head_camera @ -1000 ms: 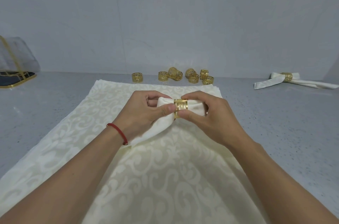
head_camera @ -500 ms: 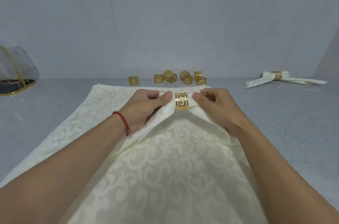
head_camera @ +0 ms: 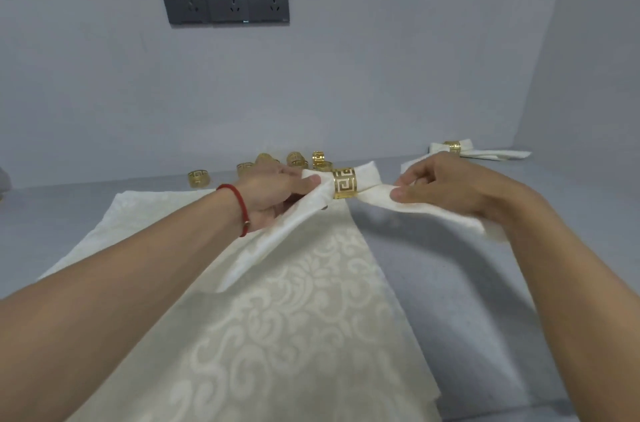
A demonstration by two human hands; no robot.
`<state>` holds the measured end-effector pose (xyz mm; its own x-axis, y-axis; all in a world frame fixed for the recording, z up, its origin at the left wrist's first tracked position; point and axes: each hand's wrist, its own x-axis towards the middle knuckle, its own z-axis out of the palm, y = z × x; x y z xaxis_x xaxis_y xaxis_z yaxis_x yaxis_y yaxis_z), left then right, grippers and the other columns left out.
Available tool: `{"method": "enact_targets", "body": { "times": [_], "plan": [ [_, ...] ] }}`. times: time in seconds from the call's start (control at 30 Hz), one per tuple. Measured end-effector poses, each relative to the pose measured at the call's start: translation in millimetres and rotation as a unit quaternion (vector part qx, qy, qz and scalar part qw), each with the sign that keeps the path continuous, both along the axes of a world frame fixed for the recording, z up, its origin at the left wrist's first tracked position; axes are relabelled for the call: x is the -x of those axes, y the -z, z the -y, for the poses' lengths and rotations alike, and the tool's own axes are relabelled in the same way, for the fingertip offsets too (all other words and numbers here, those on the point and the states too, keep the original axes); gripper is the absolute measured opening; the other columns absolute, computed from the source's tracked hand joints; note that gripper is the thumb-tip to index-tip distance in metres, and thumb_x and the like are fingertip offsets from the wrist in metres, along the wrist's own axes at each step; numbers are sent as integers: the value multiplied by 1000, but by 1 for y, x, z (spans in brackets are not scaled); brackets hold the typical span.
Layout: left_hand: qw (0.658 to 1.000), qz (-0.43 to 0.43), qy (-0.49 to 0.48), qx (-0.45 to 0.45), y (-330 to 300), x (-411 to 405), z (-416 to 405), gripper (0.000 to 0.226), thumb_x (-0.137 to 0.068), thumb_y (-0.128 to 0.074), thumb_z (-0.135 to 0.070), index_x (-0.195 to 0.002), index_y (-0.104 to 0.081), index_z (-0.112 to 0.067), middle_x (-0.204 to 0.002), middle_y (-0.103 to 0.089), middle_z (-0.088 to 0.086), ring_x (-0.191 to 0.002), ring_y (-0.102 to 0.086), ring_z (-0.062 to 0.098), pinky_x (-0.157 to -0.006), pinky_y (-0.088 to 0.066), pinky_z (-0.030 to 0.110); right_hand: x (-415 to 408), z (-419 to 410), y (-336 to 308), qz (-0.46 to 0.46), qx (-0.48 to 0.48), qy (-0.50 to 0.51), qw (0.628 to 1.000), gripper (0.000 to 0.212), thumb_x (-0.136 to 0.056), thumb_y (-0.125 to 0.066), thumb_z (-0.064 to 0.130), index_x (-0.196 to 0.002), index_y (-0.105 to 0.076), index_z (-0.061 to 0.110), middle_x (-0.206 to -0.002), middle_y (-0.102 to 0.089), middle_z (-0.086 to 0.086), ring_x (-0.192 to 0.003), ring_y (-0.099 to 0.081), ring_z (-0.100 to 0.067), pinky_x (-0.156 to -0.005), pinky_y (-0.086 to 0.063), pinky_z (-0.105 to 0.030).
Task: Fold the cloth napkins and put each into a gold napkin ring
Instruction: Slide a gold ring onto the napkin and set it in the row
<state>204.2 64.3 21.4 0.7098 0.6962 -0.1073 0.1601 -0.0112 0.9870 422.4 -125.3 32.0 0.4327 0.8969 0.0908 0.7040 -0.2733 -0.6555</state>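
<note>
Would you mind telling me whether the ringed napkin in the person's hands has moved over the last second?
Yes. The folded white napkin in its gold ring has moved right, off the patterned cloth stack and toward the finished ringed napkin.

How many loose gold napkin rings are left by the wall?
6 visible: one apart at left, one beside the left hand, four clustered behind it. The hand may hide more.

Your cream folded napkin (head_camera: pixel 304 214) lifted above the table, gold napkin ring (head_camera: pixel 344 183) around its middle, ends trailing down either side, spare gold rings (head_camera: pixel 294 162) clustered by the wall, finished ringed napkin (head_camera: pixel 478 152) far right.
</note>
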Motion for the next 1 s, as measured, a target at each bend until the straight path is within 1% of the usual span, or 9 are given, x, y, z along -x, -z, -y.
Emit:
{"method": "enact_targets", "body": {
  "times": [0.1, 0.2, 0.27, 0.33, 0.4, 0.53, 0.63, 0.8, 1.0],
  "plan": [
    [1000, -12, 9, -8, 18, -48, 12, 35, -83, -79, -16, -111, -65, 2, -109, -68, 28, -97, -68, 36, -99, -51, 49, -34, 20, 11, 50, 0, 45, 998, 20, -83, -81, 44, -83, -77, 25, -66, -63, 13, -64, -57, -7, -61, -37, -23],
    [1000, -23, 9, -14, 35, -103, 30, 15, -89, -74, -13, -95, -63, -4, -91, -64, 16, -75, -61, 23, -71, -52, 34, -74, 34, 29, 110, -20, 136, 984, 14, -86, -74, 36, -82, -75, 23, -79, -71, 7, -77, -63, -13, -64, -45, -29],
    [999, -31, -3, -8, 46, -138, 36, 17, -84, -79, -16, -88, -66, -8, -91, -67, 12, -73, -62, 22, -70, -53, 31, -99, 42, 45, 158, -99, 226, 956, 15, -92, -65, 27, -85, -74, 17, -85, -73, -2, -85, -64, -24, -73, -49, -34],
    [998, -49, -12, -29, 64, -180, 29, 49, -60, -89, -35, -96, -72, -7, -103, -74, 12, -88, -69, 25, -89, -58, 40, -121, 50, 59, 175, -181, 303, 919, 20, -97, -57, 20, -87, -71, 11, -83, -71, -9, -82, -60, -31, -72, -42, -35],
    [997, -52, -15, -48, 87, -227, 9, 73, -46, -85, -48, -107, -74, -10, -110, -74, 10, -101, -71, 28, -97, -55, 47, -137, 52, 75, 172, -209, 342, 900, 22, -99, -53, 17, -87, -69, 7, -79, -67, -9, -76, -58, -31, -69, -37, -34],
    [992, -77, -61, -79, 76, -279, 23, 42, -81, -80, -37, -115, -73, -13, -112, -72, 3, -100, -70, 22, -96, -54, 34, -156, 41, 98, 64, -276, 354, 891, 22, -99, -53, 18, -85, -70, 12, -79, -69, -2, -80, -64, -23, -76, -52, -39],
    [990, -65, -74, -103, 73, -320, 21, 39, -85, -76, -38, -116, -72, -14, -113, -70, 2, -100, -68, 20, -90, -51, 26, -157, 40, 102, 8, -318, 356, 879, 23, -99, -53, 22, -85, -71, 17, -77, -69, 1, -79, -65, -19, -75, -54, -39],
    [983, -63, -113, -131, 75, -392, 8, 48, -84, -77, -35, -126, -67, -14, -124, -68, 6, -113, -65, 23, -91, -46, 23, -152, 37, 107, 38, -291, 333, 896, 26, -101, -52, 22, -80, -65, 16, -72, -64, -2, -71, -62, -19, -67, -53, -41],
    [964, -112, -138, -197, 73, -457, -12, 46, -83, -75, -24, -124, -63, -7, -125, -64, 12, -112, -64, 29, -94, -52, 32, -154, 30, 109, 78, -235, 316, 916, 20, -101, -52, 22, -86, -64, 22, -81, -63, 5, -76, -60, -11, -71, -56, -33]
  ]
}}
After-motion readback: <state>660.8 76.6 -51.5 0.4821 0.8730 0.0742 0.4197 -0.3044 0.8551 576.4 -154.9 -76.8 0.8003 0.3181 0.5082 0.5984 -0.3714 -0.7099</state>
